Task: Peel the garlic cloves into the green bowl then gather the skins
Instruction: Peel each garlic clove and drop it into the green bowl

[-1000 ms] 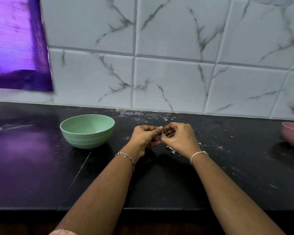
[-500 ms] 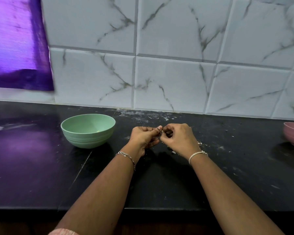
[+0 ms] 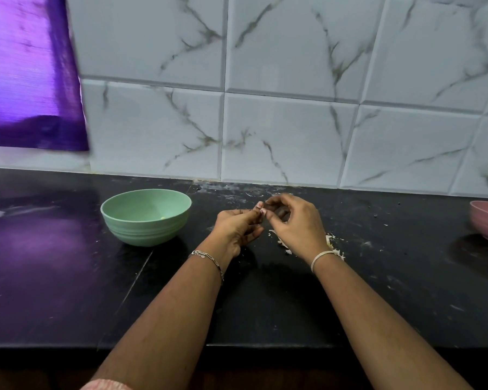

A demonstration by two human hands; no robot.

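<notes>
As the right grip [image 3: 297, 223] is lifting slightly, it and the left grip [image 3: 237, 228] are still pinching the hidden garlic clove between them; skin is probably loosening, and the green bowl [image 3: 141, 235] is waiting at their left.

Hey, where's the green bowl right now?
In the head view, the green bowl stands on the black countertop, left of centre, just left of the left hand and short of the tiled wall.

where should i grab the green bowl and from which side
Grip the green bowl by its rim, on the near right edge, coming from above with the left hand: thumb inside, fingers outside. It stands upright with its mouth open, the rim is thin and bare there, and its rounded wall would likely slip in a side grip.
</notes>
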